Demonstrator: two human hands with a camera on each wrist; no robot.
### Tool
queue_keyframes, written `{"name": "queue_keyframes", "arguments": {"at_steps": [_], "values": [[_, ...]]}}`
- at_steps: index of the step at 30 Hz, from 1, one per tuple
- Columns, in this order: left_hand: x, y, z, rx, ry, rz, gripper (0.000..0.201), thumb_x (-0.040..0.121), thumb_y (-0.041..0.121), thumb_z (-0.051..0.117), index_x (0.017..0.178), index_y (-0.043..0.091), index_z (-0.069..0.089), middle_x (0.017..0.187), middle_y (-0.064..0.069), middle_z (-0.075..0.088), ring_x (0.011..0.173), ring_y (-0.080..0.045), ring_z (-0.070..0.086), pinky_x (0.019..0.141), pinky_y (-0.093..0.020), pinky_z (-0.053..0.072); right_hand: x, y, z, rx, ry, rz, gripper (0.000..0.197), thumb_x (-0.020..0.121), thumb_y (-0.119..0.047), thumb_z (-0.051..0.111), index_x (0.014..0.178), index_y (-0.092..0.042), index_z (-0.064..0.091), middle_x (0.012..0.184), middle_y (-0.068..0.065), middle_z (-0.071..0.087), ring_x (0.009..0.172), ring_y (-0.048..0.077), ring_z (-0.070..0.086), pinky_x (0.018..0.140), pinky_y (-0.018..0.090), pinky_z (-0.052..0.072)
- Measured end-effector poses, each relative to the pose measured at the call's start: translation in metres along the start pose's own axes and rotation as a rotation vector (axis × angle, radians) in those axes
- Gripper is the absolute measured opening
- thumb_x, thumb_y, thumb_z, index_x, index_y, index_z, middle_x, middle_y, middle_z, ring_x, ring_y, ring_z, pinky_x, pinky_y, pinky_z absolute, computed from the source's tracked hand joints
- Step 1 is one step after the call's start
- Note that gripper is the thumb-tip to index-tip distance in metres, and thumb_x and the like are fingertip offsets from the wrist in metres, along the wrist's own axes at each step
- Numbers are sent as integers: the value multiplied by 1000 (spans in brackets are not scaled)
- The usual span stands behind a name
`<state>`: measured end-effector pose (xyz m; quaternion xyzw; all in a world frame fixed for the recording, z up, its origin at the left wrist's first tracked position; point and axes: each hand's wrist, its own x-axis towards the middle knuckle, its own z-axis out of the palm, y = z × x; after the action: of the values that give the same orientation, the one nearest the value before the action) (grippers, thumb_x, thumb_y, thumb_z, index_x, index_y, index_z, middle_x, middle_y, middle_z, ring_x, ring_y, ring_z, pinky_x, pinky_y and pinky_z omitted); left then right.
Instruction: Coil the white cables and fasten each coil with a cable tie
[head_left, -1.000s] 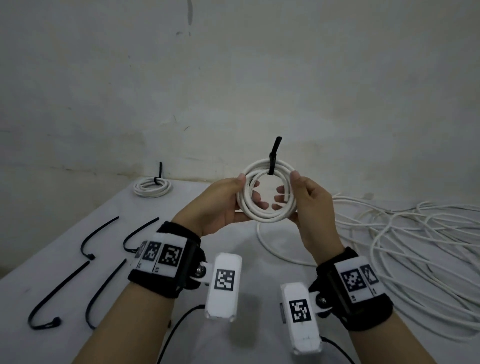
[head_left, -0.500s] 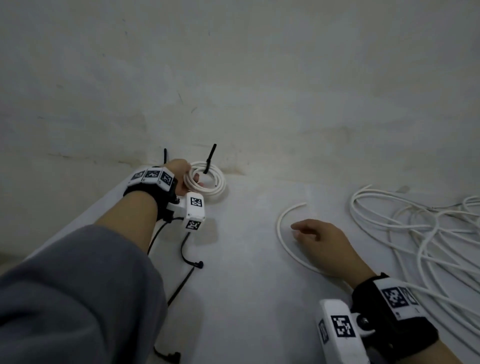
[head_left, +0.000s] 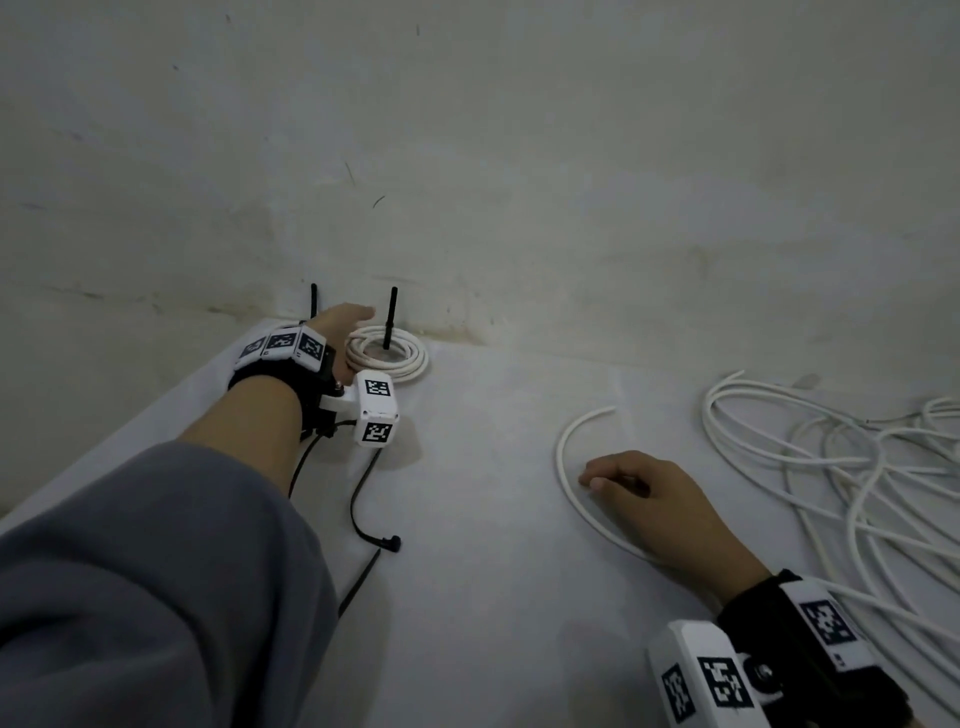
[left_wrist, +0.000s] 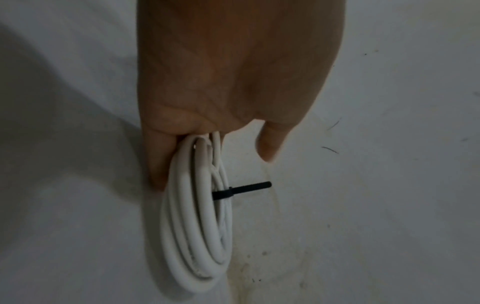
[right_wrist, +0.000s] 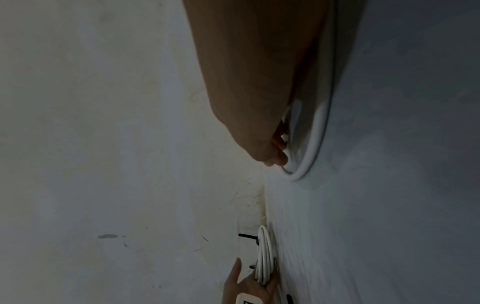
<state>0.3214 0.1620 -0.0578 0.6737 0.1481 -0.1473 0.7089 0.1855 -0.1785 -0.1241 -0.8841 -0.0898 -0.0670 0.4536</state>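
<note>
2 tied coils (head_left: 387, 354), 2 hands (head_left: 644, 493).

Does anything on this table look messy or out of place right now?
Only the loose white cable at the right, an uncoiled tangle. The tied coil by the wall, touched by the left hand, looks neat, its cable tie tail untrimmed.

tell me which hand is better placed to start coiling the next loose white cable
Right. The right hand already rests on the loose cable end mid-table, while the left hand is stretched to the far corner, fingers on the tied coil.
</note>
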Motion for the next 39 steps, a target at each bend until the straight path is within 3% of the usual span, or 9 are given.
{"name": "queue_keyframes", "arguments": {"at_steps": [3, 5, 7, 11, 17, 24, 30, 34, 39], "values": [[6, 6, 4, 428, 99, -15, 68, 63, 29, 87, 117, 10, 50, 112, -15, 56, 98, -28, 59, 86, -36, 49, -1, -1, 0, 18, -14, -14, 11, 85, -8, 68, 85, -18, 73, 101, -12, 68, 91, -11, 59, 74, -1, 39], [11, 5, 4, 870, 310, 39, 91, 64, 27, 85, 137, 9, 35, 133, -15, 46, 118, -34, 50, 90, -39, 46, -2, -1, 0, 20, -16, -18, 12, 84, -8, 69, 84, -19, 73, 101, -11, 68, 91, -10, 60, 76, 0, 40], [9, 2, 6, 1104, 365, 82, 94, 61, 33, 84, 136, 8, 35, 131, -16, 49, 110, -35, 53, 86, -39, 48, -2, -1, 1, 25, -14, -16, 12, 83, -8, 69, 83, -20, 73, 100, -10, 68, 91, -9, 60, 76, 0, 40], [15, -2, 4, 1105, 310, 120, 70, 63, 27, 85, 120, 6, 52, 102, -12, 56, 85, -30, 55, 64, -29, 49, -4, -7, -1, -38, -14, -50, 15, 80, -12, 73, 77, -27, 70, 93, -10, 66, 88, -8, 59, 74, 3, 38], [0, 15, 5, 1116, 292, 108, 36, 71, 33, 81, 82, 7, 58, 96, -14, 62, 77, -25, 55, 50, -22, 41, -10, -20, -4, -248, -161, -19, 18, 70, -27, 81, 72, -30, 63, 90, -7, 51, 83, -1, 45, 68, 5, 33], [-38, 43, 40, 988, 218, 345, 59, 86, 29, 67, 135, 4, 46, 140, -15, 47, 128, -30, 45, 102, -35, 35, -9, -39, -10, -130, -68, 22, 17, 81, -11, 68, 67, -19, 60, 70, -7, 59, 48, 1, 54, 53, 13, 42], [-127, 23, 126, 1012, -242, 668, 43, 101, 37, 34, 120, 13, 64, 126, 3, 57, 121, -9, 47, 97, -19, 28, -24, -88, -53, -26, 52, -132, 23, 86, -11, 64, 67, -23, 60, 65, -11, 58, 47, -5, 51, 51, 10, 35], [-173, 7, 160, 866, -329, 718, 58, 101, 41, 25, 85, 7, 70, 93, -1, 70, 84, 1, 62, 74, -1, 37, -45, -115, -87, 97, 183, -226, 22, 88, -10, 63, 70, -22, 61, 65, -7, 57, 45, -2, 47, 49, 9, 32], [-212, -6, 173, 569, -317, 697, 52, 89, 57, 33, 57, 15, 37, 56, -2, 38, 48, -12, 40, 53, -18, 37, -77, -126, -128, 216, 377, -318, 19, 89, -11, 63, 73, -21, 64, 56, -11, 58, 42, 0, 45, 46, 9, 32]]}}
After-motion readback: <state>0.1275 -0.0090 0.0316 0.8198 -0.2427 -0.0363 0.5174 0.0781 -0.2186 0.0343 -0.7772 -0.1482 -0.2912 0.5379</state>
